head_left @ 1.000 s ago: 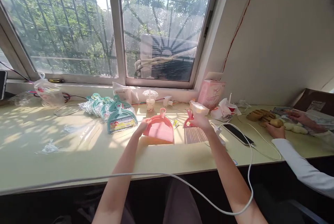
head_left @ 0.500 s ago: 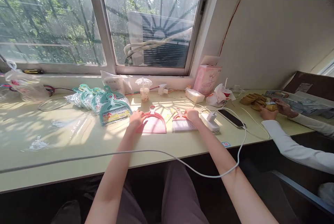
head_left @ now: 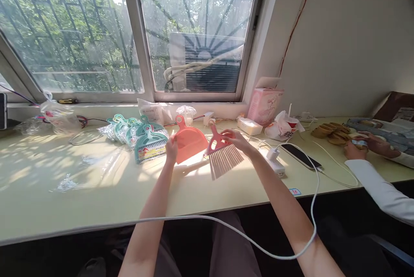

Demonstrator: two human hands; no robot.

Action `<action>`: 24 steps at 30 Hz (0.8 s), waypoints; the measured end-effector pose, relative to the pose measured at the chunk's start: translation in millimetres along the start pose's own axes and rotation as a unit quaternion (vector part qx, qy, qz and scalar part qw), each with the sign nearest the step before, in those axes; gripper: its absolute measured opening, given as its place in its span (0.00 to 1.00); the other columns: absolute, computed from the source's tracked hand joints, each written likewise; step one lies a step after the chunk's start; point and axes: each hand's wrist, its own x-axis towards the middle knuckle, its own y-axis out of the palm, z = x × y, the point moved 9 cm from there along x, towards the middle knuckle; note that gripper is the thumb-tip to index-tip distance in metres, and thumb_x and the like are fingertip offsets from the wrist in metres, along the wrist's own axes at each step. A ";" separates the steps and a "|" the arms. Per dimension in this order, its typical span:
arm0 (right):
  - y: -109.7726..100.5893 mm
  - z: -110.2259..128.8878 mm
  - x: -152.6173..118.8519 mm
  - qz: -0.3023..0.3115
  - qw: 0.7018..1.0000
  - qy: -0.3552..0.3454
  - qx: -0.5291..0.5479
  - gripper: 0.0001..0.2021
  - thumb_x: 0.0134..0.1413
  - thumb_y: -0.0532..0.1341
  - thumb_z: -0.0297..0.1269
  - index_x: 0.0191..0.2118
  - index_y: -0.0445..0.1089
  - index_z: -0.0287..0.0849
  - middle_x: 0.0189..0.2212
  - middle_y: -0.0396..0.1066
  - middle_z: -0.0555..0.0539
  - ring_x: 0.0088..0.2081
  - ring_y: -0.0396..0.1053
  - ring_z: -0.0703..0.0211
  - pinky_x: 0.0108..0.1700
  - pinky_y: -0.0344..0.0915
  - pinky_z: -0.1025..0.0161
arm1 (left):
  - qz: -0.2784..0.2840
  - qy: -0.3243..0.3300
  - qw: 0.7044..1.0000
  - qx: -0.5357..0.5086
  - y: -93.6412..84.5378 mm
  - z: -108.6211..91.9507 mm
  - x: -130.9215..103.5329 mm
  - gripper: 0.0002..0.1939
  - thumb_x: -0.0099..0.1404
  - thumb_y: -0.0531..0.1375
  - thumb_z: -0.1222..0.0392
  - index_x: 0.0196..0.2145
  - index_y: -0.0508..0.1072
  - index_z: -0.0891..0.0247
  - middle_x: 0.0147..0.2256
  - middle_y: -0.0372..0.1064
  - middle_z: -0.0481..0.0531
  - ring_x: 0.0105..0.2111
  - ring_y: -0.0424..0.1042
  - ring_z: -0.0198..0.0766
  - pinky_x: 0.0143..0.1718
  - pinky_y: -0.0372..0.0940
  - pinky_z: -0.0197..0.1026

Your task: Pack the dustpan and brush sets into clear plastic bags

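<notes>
L hand (head_left: 172, 150) clamped on pink dustpan (head_left: 190, 142), R hand (head_left: 238, 140) on pink brush (head_left: 224, 156), both over surface (head_left: 207, 193) btwn near/far edges. Done: both gripped. Pair not nested yet AFAICT. Teal sets (head_left: 150, 145) twd far edge.

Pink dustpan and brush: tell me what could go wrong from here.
The left hand grips the pink dustpan by one side, so it might twist or slip. The pink brush in the right hand is close by and could bump it. The white cable crosses in front of the right forearm in this view and might snag the arm if it moves.
</notes>
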 end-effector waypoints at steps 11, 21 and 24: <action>101.1 -0.5 32.8 -0.261 0.951 -0.098 -0.136 0.07 0.67 0.64 0.37 0.43 0.81 0.46 0.49 0.78 0.38 0.54 0.75 0.44 0.59 0.70 0.47 | 0.112 -0.016 0.993 -0.021 24.1 -15.4 -13.8 0.30 0.57 0.69 0.32 0.41 0.82 0.62 0.38 0.83 0.57 0.42 0.80 0.50 0.46 0.73 0.48; 88.5 -30.5 39.6 -0.114 0.990 -0.033 0.073 0.18 0.59 0.69 0.53 0.48 0.80 0.46 0.43 0.84 0.44 0.51 0.81 0.45 0.56 0.73 0.51 | 0.129 0.018 0.989 -0.069 36.0 -28.1 -23.6 0.29 0.64 0.65 0.35 0.48 0.82 0.63 0.42 0.84 0.61 0.49 0.82 0.54 0.55 0.72 0.51; 87.1 -37.9 35.4 -0.152 0.984 0.001 0.091 0.16 0.54 0.71 0.52 0.40 0.83 0.46 0.38 0.85 0.45 0.47 0.82 0.44 0.52 0.75 0.53 | 0.133 0.020 0.989 -0.053 36.6 -31.7 -25.8 0.29 0.65 0.64 0.35 0.47 0.82 0.63 0.42 0.84 0.60 0.48 0.81 0.53 0.53 0.72 0.50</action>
